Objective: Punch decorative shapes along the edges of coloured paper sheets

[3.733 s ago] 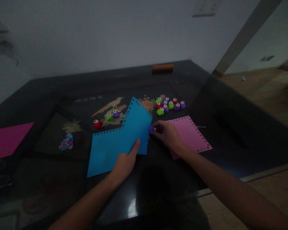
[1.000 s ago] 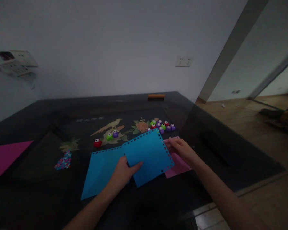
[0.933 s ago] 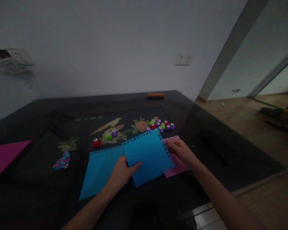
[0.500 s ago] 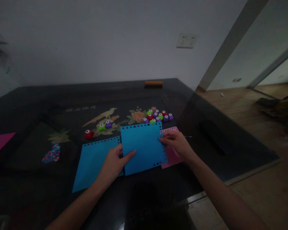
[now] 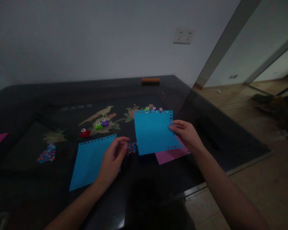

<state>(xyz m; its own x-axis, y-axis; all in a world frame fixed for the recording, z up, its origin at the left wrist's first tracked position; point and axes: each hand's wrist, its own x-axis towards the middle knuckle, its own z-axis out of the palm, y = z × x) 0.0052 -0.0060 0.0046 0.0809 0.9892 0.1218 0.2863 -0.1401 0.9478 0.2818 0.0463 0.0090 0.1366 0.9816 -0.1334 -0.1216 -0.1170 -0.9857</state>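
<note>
- The left hand point(image 5: 114, 158) hovers over the right edge of a blue sheet lying flat point(image 5: 92, 164) at the near middle of the dark table point(image 5: 26, 95); its fingers are loosely curled and grip nothing, and whether they touch the sheet cannot be told.
- Just at 2 o'clock of that hand's fingertips lies a small heap of punched paper bits point(image 5: 132, 148), on the bare table between the two blue sheets.
- The right hand point(image 5: 186, 134) pinches the right edge of a second blue sheet with punched borders point(image 5: 155, 131), thumb on top; the sheet is held up off the table.
- Under it, at 5 o'clock, a pink sheet point(image 5: 171, 154) peeks out flat on the table.
- At 9 o'clock of the left hand, near the table's left part, sits another heap of confetti point(image 5: 46, 154).
- Farther off at 11 o'clock stand a red punch point(image 5: 84, 132), a green punch point(image 5: 98, 125) and a purple punch point(image 5: 105, 122).
- Behind the held sheet's top edge a cluster of punches point(image 5: 153, 109) shows only by its tops.
- At the far edge, 12 o'clock, lies an orange bar point(image 5: 150, 80).
</note>
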